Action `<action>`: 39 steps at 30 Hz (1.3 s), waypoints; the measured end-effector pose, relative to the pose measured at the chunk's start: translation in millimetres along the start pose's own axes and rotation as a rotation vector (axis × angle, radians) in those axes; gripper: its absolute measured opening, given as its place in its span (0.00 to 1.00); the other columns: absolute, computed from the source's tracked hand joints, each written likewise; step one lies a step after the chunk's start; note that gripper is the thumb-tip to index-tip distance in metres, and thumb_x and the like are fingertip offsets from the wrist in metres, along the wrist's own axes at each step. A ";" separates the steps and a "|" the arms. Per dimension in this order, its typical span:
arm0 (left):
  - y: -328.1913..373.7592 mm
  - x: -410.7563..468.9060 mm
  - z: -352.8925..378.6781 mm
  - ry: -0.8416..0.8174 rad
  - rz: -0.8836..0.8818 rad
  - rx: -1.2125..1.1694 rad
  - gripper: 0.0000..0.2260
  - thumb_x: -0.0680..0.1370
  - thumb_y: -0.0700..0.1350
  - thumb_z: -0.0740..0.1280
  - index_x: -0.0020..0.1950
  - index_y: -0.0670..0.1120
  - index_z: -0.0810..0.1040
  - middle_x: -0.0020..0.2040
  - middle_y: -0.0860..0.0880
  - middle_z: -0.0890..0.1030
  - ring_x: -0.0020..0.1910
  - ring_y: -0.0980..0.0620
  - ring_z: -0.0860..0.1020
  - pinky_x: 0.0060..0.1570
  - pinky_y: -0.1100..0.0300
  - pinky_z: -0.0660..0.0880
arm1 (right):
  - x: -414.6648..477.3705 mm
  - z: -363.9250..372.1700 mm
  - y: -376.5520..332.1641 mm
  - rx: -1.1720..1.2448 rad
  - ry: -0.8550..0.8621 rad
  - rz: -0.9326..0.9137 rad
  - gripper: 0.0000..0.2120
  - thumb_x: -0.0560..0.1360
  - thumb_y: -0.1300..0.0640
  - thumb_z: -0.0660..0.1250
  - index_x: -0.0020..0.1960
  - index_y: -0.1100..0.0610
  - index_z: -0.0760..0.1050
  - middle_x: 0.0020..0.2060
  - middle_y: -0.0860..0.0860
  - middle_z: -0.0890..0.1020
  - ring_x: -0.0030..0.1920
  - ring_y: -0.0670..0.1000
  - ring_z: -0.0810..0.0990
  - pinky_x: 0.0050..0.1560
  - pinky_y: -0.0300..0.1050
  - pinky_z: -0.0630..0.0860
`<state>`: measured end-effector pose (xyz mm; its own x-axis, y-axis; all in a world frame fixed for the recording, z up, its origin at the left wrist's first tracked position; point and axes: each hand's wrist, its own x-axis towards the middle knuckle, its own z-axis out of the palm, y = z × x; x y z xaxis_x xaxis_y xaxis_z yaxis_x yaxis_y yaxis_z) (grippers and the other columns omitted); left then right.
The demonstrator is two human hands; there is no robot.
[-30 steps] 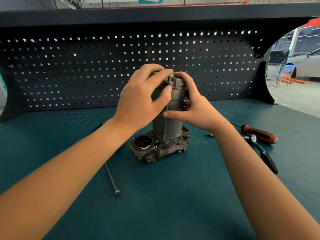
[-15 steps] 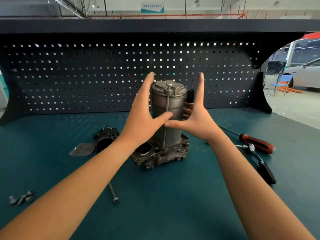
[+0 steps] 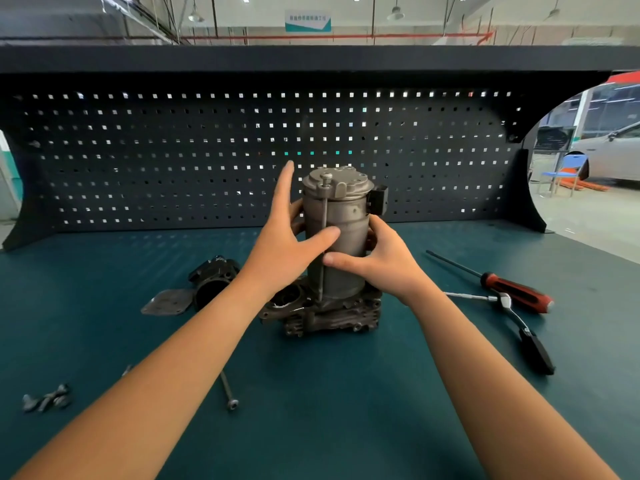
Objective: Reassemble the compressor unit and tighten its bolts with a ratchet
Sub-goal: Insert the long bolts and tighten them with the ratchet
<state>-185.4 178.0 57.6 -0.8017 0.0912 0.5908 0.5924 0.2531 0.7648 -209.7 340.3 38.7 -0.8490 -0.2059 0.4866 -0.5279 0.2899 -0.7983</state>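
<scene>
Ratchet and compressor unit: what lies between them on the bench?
Head view: only the person's right hand, gripping the compressor unit, and its wrist lie between the unit and the ratchet; the mat there is otherwise bare.

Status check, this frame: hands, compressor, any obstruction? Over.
Left hand, right hand both grip compressor unit, upright. One long bolt inserted, spare bolt lying loose. Ratchet untouched, right side. No obstruction.

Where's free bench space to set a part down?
Free: the mat between the forearms, in front of the compressor unit; the back-left stretch between pegboard and cover plate. Crowded: housing and plate left of the unit, screwdriver and ratchet on its right, long bolt and loose bolts front-left. Left hand and right hand hold the unit.
</scene>
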 end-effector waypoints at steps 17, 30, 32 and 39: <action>15.2 8.5 -16.8 -0.028 0.148 0.254 0.30 0.69 0.48 0.74 0.63 0.67 0.62 0.65 0.70 0.63 0.54 0.72 0.70 0.47 0.81 0.66 | 2.5 7.9 -0.9 0.053 -0.019 0.007 0.39 0.60 0.48 0.80 0.64 0.46 0.61 0.54 0.37 0.75 0.55 0.38 0.76 0.61 0.49 0.75; 23.6 19.1 -24.4 -0.159 0.214 0.459 0.26 0.71 0.48 0.72 0.63 0.64 0.65 0.65 0.63 0.63 0.62 0.67 0.63 0.53 0.85 0.57 | 2.4 -1.8 -16.2 0.107 0.085 -0.296 0.43 0.61 0.52 0.78 0.67 0.36 0.57 0.65 0.42 0.71 0.64 0.45 0.74 0.64 0.51 0.72; 24.3 19.3 -24.7 -0.162 0.215 0.455 0.26 0.71 0.48 0.72 0.63 0.64 0.65 0.65 0.63 0.63 0.63 0.67 0.62 0.54 0.84 0.57 | 3.4 -3.1 -16.8 0.081 0.111 -0.298 0.38 0.61 0.51 0.78 0.63 0.36 0.61 0.61 0.39 0.73 0.62 0.46 0.75 0.61 0.54 0.74; 26.9 19.2 -23.1 -0.160 0.212 0.443 0.26 0.71 0.48 0.72 0.62 0.64 0.64 0.64 0.65 0.63 0.64 0.66 0.62 0.56 0.80 0.57 | 4.5 -4.4 -16.5 0.032 0.137 -0.295 0.36 0.60 0.47 0.79 0.61 0.35 0.63 0.56 0.32 0.75 0.59 0.45 0.76 0.59 0.55 0.75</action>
<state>-183.0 164.2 95.4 -0.6905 0.3218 0.6479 0.6801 0.5938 0.4300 -204.9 338.7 55.6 -0.6563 -0.1483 0.7398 -0.7521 0.2064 -0.6259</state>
